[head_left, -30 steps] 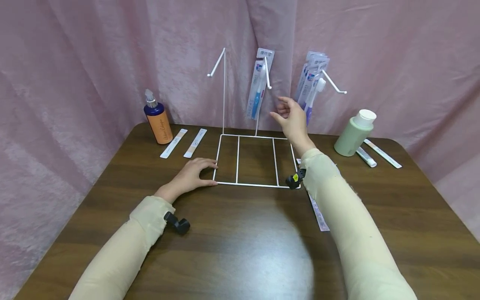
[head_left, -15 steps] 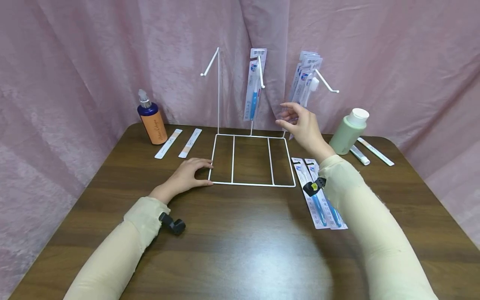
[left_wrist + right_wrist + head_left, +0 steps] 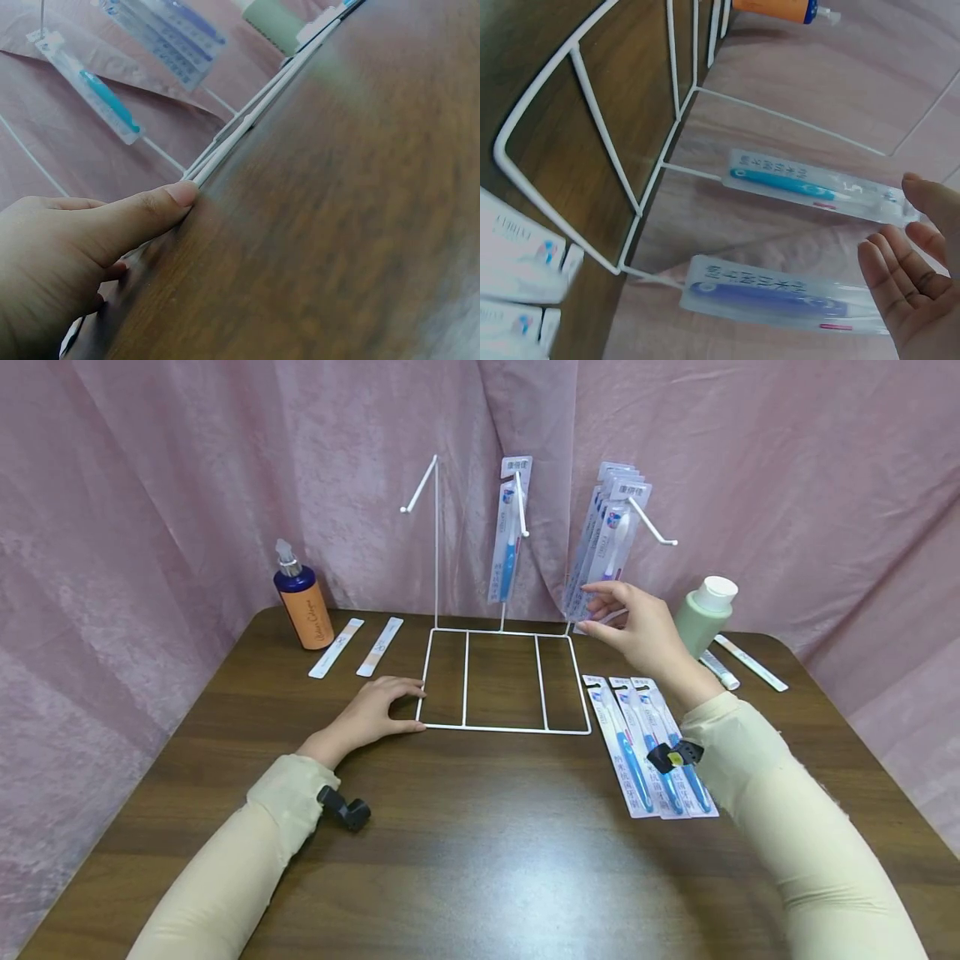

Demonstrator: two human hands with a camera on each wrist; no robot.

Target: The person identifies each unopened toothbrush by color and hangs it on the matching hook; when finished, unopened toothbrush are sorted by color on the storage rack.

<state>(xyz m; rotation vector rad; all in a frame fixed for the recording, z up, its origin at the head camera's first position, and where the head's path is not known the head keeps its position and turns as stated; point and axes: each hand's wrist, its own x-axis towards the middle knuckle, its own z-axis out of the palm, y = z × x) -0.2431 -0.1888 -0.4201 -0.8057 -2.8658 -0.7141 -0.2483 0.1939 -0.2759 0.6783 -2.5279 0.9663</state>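
A white wire display rack point(image 3: 506, 729) with three hooks stands on the table. My left hand point(image 3: 367, 714) holds its front left corner; the left wrist view shows the thumb touching the wire. My right hand point(image 3: 645, 631), fingers loosely bent and holding nothing, is just in front of the right hook point(image 3: 652, 521). Several packaged purple toothbrushes point(image 3: 603, 539) hang there. From the middle hook hangs a packaged blue toothbrush point(image 3: 507, 547); no pack hangs on the left hook point(image 3: 418, 485). Three packaged blue toothbrushes point(image 3: 626, 760) lie side by side under my right forearm.
An orange and blue pump bottle point(image 3: 306, 606) and two slim white packets point(image 3: 379, 646) are at the back left. At the back right stand a green bottle point(image 3: 705, 614) with a white cap, a small tube point(image 3: 720, 670) and another slim packet point(image 3: 752, 662). A pink curtain point(image 3: 225, 468) hangs behind.
My right hand has moved right and down, away from the middle hook. The purple packs on the right hook have shifted, and the blue packs on the table are uncovered. My left hand stays put.
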